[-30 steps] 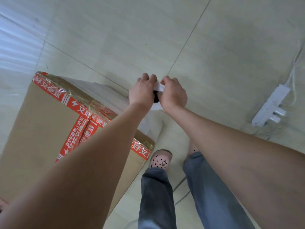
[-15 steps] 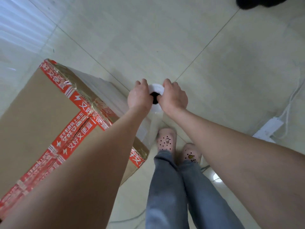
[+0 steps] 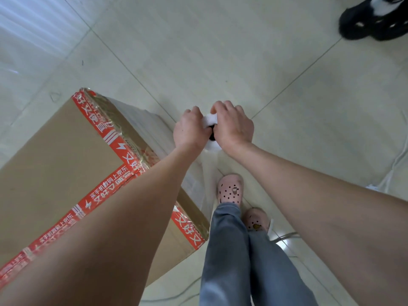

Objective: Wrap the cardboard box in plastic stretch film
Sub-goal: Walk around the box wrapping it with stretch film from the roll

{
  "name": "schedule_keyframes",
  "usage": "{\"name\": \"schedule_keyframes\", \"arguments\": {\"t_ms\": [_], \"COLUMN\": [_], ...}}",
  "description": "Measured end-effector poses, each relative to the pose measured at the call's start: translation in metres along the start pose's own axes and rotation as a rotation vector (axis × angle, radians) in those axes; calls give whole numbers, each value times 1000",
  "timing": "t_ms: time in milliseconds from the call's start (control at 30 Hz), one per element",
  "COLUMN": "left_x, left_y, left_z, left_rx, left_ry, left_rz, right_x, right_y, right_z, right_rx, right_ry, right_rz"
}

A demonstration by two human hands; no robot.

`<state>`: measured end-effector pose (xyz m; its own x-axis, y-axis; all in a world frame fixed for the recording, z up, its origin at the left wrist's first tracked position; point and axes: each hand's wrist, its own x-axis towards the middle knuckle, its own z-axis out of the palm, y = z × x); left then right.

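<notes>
Most of the view taken up by pale tiled floor point(image 3: 220, 51), crossed by thin grout lines. Next in size, at the left: cardboard box point(image 3: 55, 162), standing on that floor, brown top face up, edges and centre seam sealed with red tape point(image 3: 106, 193) printed in white characters, shiny brown tape beneath it along the far edge.

Laid over the box's far side: translucent stretch film point(image 3: 150, 129), in pale, slightly wrinkled layers, continuing past the box's right-hand corner as a hazy sheet toward the roll.

Reaching forward from the bottom corners: left forearm point(image 3: 132, 217) and right forearm point(image 3: 309, 195), both bare, meeting just beyond that corner. Below them, grey jeans point(image 3: 225, 250), just beside the box.

Left hand point(image 3: 189, 129) curled around the left side of the film roll point(image 3: 209, 120); right hand point(image 3: 234, 127) curled over the other side, knuckles up; both gripping. Roll held upright between the two hands, white end and dark core hole showing in the gap, just beside the box's right-hand corner; contact with the cardboard impossible to tell.

On the feet, pink clogs point(image 3: 229, 188) dotted with small dark holes, one ahead of the other. In the top right corner: black shoes point(image 3: 373, 21) with white patches, cut off by the frame. Along the right edge: thin white cable point(image 3: 395, 164) lying on the floor.
</notes>
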<state>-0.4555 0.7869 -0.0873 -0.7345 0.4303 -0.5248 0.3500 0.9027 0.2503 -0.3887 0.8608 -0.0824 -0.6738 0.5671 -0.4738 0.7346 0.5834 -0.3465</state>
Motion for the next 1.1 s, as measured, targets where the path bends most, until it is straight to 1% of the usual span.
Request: {"name": "schedule_keyframes", "arguments": {"t_ms": [67, 133, 200, 300, 367, 500, 567, 600, 633, 700, 767, 800, 867, 967, 1033, 1100], "left_x": [5, 11, 15, 16, 19, 29, 31, 33, 35, 40, 44, 45, 47, 50, 54, 58], "left_y": [-5, -14, -24, -29, -31, -31, -31, -31, -32, -35, -37, -38, -37, -34, -33, -35], "left_z": [-5, -12, -17, -20, -21, -28, -31, -31, -31, -32, -34, -36, -42, -51, -55, -59], "left_rx": [-66, -106, -90, -16, 7, 43, -1, -59, -122, -213, -236, -214, -110, 52, 107, 111], "left_ry": [34, 56, 40, 19, 38, 32, 39, 48, 56, 51, 13, -14, -52, -53, -63, -82], "left_rz": [-100, -195, -205, -105, -48, 47, 37, 0, -47, -147, -219, -222, -149, 7, 50, 39], "right_x": [5, 10, 12, 14, 16, 28, 35, 36, 37, 36, 37, 38, 42, 47, 49, 52], "right_y": [-5, -11, -19, -31, -37, -43, -48, -49, -50, -49, -48, -49, -55, -64, -67, -71], "right_z": [1, 3, 5, 7, 9, 4, 0, -1, 0, 3, 5, 5, 4, 4, 4, 3], "right_rx": [75, 137, 151, 166, 144, 45, -13, -23, -1, 91, 172, 203, 230, 212, 197, 172], "right_ry": [-8, -59, -101, -66, -55, -68, -65, -53, -39, -25, -80, -104, -104, -104, -113, -111], "right_rz": [111, 213, 222, 195, 156, -19, -114, -122, -87, 73, 231, 284, 330, 293, 253, 212]}}
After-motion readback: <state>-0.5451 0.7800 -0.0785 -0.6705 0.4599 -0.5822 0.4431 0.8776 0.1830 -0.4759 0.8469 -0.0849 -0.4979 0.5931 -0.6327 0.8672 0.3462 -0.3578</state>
